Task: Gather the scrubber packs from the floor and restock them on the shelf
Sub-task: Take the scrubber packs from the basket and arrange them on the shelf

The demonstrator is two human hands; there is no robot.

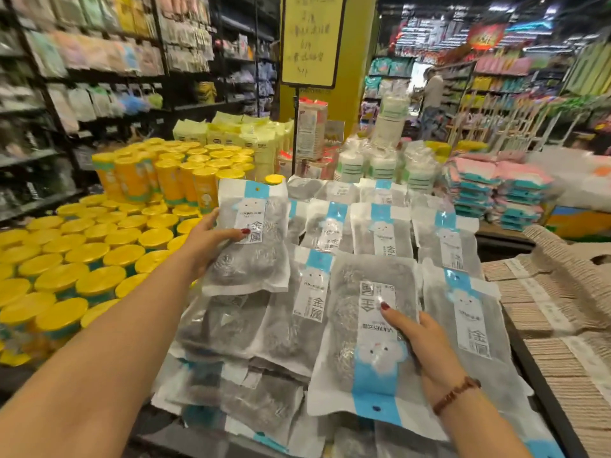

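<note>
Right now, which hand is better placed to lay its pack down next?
Left, probably. The left hand holds an upright pack, matching the stocked rows. The right hand holds an inverted pack, blue header nearest the person, needing a turn first.

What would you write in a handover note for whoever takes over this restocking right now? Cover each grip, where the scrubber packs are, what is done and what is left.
The left grip holds one upright pack, thumb on its label.
The right grip holds an upside-down pack, blue band nearest the person.
Done: many stocked packs lie in rows ahead.
Left: set down both held packs; the right one looks to need turning first. The floor is out of view, so whether any packs lie there cannot be told.
</note>
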